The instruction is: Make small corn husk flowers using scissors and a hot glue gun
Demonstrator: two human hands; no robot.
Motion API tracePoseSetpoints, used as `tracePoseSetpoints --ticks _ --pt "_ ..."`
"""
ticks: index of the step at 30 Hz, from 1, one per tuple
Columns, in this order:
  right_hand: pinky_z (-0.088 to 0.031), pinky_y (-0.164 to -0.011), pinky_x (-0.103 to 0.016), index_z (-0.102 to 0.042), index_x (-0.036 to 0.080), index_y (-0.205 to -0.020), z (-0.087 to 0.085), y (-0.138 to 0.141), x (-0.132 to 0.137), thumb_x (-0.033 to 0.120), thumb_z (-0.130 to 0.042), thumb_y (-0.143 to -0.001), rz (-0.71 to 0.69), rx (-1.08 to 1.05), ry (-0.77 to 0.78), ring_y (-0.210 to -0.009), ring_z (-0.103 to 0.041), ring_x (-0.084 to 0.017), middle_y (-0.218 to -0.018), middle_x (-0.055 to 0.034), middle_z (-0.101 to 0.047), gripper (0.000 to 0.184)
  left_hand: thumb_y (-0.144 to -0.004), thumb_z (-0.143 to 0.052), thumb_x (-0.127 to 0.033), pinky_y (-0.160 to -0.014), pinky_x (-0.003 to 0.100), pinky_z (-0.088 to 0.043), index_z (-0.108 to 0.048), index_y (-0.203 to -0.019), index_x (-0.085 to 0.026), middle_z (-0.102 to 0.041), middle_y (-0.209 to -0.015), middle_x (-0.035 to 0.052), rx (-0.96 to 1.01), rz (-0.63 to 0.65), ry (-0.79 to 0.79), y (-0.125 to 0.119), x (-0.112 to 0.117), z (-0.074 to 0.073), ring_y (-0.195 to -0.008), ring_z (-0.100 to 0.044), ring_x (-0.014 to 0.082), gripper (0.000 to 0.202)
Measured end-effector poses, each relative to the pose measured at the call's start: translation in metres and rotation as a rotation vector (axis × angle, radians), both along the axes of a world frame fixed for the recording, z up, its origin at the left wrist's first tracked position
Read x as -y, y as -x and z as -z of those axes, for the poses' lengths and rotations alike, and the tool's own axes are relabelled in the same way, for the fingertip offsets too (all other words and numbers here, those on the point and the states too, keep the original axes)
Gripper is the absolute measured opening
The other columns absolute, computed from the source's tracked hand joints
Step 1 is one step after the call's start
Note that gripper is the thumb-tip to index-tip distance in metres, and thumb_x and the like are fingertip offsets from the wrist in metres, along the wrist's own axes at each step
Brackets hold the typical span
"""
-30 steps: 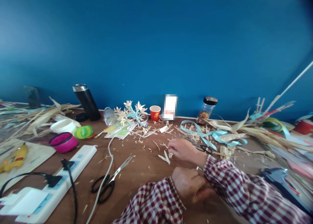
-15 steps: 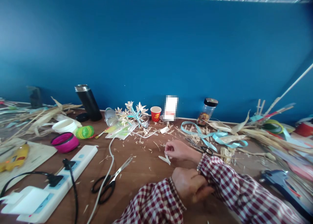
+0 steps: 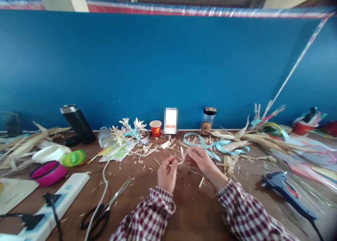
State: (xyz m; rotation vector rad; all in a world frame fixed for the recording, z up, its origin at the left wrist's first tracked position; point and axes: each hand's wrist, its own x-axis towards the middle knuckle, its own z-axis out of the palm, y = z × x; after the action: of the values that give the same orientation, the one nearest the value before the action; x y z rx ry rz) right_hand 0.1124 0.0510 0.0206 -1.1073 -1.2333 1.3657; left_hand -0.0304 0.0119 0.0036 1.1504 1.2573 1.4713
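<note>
Pale, petal-like pieces of husk (image 3: 182, 154) stand between my two hands, just above the table. My left hand (image 3: 167, 174) has its fingers curled, with thumb and forefinger pinched at the lower end of these pieces. From the other side, my right hand (image 3: 202, 161) closes its fingertips on their right edge. How many pieces there are is hard to make out. A short pale stick (image 3: 201, 182) lies below my right hand. Husk scraps (image 3: 158, 162) are strewn around both hands.
Black-handled scissors (image 3: 105, 213) and a white power strip (image 3: 61, 202) lie left. A blue glue gun (image 3: 288, 192) rests right. Husk flowers (image 3: 129, 132), a red paper cup (image 3: 155, 128) and a lidded jar (image 3: 207, 121) stand at the back. Light-blue ribbon (image 3: 218, 146) lies right of centre.
My left hand has left the right sleeve, moving up and left to the husk pieces. My right hand has shifted slightly right, raising the pieces upright. The view has tilted up and turned right.
</note>
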Motion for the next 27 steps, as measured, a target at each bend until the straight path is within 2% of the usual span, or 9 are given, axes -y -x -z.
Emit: tracePoseSetpoints --ticks 3,9,15,21,27 --pt "-0.049 -0.053 -0.026 -0.05 0.02 -0.076 -0.003 -0.002 0.003 0.041 -0.061 -0.073 0.031 0.022 -0.013 -0.067 -0.063 -0.017 -0.071 -0.0013 -0.064 0.024 -0.072 -0.06 -0.041 -0.039 0.019 -0.037 -0.064 -0.091 -0.012 -0.062 -0.064 0.0022 -0.023 0.101 0.038 -0.001 -0.001 0.003 -0.046 -0.048 0.0093 0.035" --pt "-0.048 -0.05 -0.024 -0.049 0.019 -0.076 -0.004 0.006 0.011 0.04 -0.059 -0.073 -0.024 0.057 -0.046 -0.063 -0.063 -0.016 -0.069 -0.0002 -0.063 0.023 -0.066 -0.067 -0.036 -0.044 0.02 -0.041 -0.068 -0.09 -0.012 -0.068 -0.07 0.0052 -0.024 0.114 0.038 -0.001 0.0 0.003 -0.05 -0.055 0.0112 0.034" --pt "-0.05 -0.053 -0.024 -0.051 0.018 -0.074 -0.004 0.011 0.014 0.04 -0.058 -0.074 -0.023 0.103 -0.105 -0.066 -0.063 -0.015 -0.069 -0.0012 -0.062 0.023 -0.063 -0.069 -0.035 -0.036 0.017 -0.033 -0.069 -0.081 -0.011 -0.06 -0.049 0.0 0.026 0.084 0.108 -0.001 -0.004 0.008 -0.039 -0.046 0.0076 0.03" --pt "-0.049 -0.053 -0.025 -0.051 0.019 -0.075 -0.003 0.009 0.013 0.042 -0.059 -0.073 -0.017 0.079 -0.09 -0.069 -0.063 -0.017 -0.07 -0.0016 -0.063 0.024 -0.056 -0.072 -0.038 -0.038 0.017 -0.039 -0.069 -0.075 -0.012 -0.067 -0.062 0.0048 0.108 0.06 0.183 -0.003 -0.003 0.008 -0.044 -0.054 0.0098 0.032" --pt "-0.046 -0.05 -0.022 -0.054 0.018 -0.085 -0.004 0.003 0.009 0.04 -0.055 -0.076 0.007 0.129 -0.124 -0.069 -0.062 -0.016 -0.077 -0.0033 -0.065 0.023 -0.057 -0.073 -0.037 -0.039 0.016 -0.041 -0.067 -0.071 -0.011 -0.067 -0.065 0.0054 0.151 0.013 0.188 0.006 -0.007 0.003 -0.046 -0.053 0.0081 0.03"
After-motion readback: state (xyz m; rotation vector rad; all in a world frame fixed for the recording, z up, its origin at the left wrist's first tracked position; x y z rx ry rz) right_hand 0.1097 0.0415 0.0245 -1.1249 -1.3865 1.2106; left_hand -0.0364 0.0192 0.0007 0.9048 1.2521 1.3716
